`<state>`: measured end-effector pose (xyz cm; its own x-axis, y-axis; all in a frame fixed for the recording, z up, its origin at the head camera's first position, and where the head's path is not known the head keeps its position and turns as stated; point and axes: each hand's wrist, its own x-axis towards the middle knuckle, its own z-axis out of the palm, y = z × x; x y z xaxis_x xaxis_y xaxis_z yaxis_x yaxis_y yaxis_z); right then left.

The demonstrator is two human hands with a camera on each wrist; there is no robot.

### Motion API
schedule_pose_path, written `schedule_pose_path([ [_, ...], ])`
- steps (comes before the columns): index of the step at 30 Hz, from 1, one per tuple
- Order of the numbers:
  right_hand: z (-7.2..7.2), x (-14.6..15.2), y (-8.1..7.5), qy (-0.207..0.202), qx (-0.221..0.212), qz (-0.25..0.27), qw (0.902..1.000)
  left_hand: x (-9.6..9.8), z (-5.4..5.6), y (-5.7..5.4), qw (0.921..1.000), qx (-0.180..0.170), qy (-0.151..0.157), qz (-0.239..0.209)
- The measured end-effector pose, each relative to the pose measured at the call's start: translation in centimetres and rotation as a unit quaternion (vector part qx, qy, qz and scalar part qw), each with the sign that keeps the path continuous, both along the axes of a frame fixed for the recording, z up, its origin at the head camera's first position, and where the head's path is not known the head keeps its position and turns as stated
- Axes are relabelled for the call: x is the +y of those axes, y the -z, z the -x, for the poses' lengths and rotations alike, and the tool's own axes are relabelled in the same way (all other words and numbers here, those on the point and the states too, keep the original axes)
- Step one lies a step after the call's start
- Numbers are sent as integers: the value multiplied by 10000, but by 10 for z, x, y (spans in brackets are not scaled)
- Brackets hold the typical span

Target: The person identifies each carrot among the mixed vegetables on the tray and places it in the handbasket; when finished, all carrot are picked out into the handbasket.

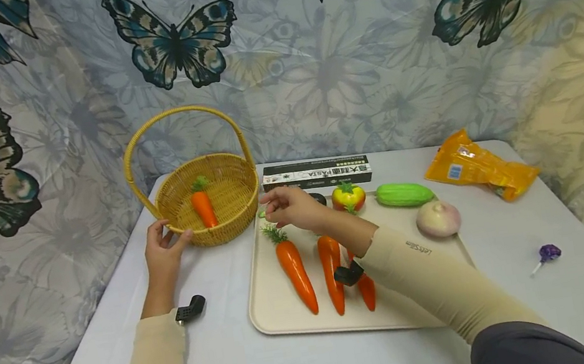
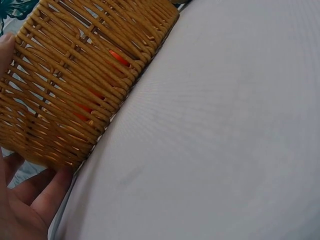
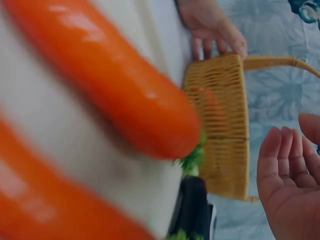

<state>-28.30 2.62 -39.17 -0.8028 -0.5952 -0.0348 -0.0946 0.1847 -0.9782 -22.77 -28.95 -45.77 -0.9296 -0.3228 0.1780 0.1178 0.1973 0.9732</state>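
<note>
My left hand [image 1: 162, 255] grips the near left side of a yellow wicker basket [image 1: 226, 234], thumb at the rim and fingers against the woven wall [image 2: 75, 85]. One orange carrot [image 1: 204, 209] with a green top lies inside the basket. To the basket's right, my right hand [image 1: 296, 208] hovers over the back left of a beige tray [image 1: 285, 326], fingers loosely bent and holding nothing. Below it on the tray lie three carrots, the leftmost carrot [image 1: 296, 276] in full view and the others partly behind my right forearm. A dark eggplant [image 3: 192, 205] lies behind them, mostly hidden by the hand in the head view.
A red-yellow pepper [image 1: 348, 197], a green cucumber-like vegetable [image 1: 404, 194] and a pale purple-white round vegetable [image 1: 438, 219] occupy the tray's back right. Behind it stands a black-and-white pasta box [image 1: 316, 173]. An orange bag [image 1: 479, 166] and a purple lollipop [image 1: 549, 253] lie rightward.
</note>
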Motion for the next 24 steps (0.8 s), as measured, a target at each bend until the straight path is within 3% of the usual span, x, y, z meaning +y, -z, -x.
schedule_pose_path([
  [6, -20, 35, 4, 171, 298, -432, 9985, -1, 1, 0, 10000, -11, 15, 43],
  [11, -36, 69, 13, 410, 268, -629, 9968, -8, 7, 12, 9999, -42, 10, -126],
  [16, -51, 98, 22, 742, 93, -447, 9962, -11, 14, 23, 9999, 6, -56, -107],
  [24, -75, 134, 28, 1013, -87, -332, 9943, -13, 10, 23, 10000, 8, -59, 1],
])
